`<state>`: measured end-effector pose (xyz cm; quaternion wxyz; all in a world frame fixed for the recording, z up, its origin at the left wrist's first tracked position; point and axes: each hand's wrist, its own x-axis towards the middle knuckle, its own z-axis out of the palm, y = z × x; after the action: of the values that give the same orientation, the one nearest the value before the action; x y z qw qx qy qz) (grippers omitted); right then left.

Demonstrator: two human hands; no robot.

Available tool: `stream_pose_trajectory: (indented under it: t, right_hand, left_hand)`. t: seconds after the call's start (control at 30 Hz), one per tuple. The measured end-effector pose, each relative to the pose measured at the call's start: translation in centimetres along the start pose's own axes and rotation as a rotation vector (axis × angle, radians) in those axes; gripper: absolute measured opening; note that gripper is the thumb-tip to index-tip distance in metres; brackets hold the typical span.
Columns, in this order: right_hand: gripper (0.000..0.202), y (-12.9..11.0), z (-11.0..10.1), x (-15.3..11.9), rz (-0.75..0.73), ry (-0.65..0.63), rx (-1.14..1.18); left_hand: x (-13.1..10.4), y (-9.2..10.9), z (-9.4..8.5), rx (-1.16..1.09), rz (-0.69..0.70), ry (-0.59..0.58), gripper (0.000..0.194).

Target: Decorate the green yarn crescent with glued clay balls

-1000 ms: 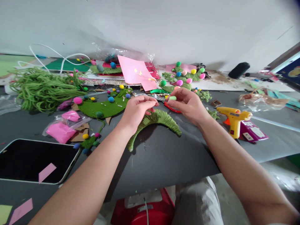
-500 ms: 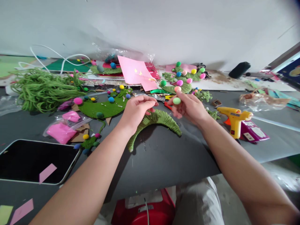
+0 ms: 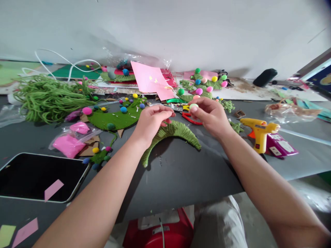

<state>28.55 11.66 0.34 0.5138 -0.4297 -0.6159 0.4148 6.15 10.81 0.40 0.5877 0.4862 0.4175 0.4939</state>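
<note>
A pale green pompom (image 3: 193, 106) is pinched between the thumb and fingers of my right hand (image 3: 210, 115), above the red-handled pliers (image 3: 190, 119). My left hand (image 3: 153, 124) is at the upper left part of a crescent wrapped in green yarn (image 3: 178, 130), its fingers curled together; what they hold, if anything, is hidden. The crescent lies on the dark table with its tips toward me. Behind the left hand is a flat green felt piece (image 3: 111, 120) bearing coloured pompoms.
A yellow glue gun (image 3: 260, 132) stands at the right by a purple box (image 3: 281, 144). On the left lie green yarn (image 3: 49, 98), a bag of pink material (image 3: 68, 144) and a black-screened tablet (image 3: 38, 175). Pink paper (image 3: 150, 77) is at the back.
My right hand has drawn its fingers in around the pale green pompom, which has moved slightly up and left. More of the red pliers handle shows. My left hand is nearly unchanged.
</note>
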Motion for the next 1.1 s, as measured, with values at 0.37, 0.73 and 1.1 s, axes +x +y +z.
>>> stream_pose_trajectory:
  t: [0.37, 0.73, 1.1]
  right_hand:
    - [0.041, 0.28, 0.16, 0.00, -0.053, 0.090, -0.040]
    - [0.039, -0.07, 0.19, -0.12, -0.031, 0.070, -0.089]
    - [0.042, 0.06, 0.21, -0.09, -0.037, 0.002, -0.050]
  left_hand:
    - [0.01, 0.06, 0.05, 0.002, -0.009, -0.001, 0.010]
    - [-0.04, 0.05, 0.11, 0.003, -0.015, -0.006, 0.011]
    - [0.11, 0.00, 0.07, -0.013, -0.021, 0.007, 0.011]
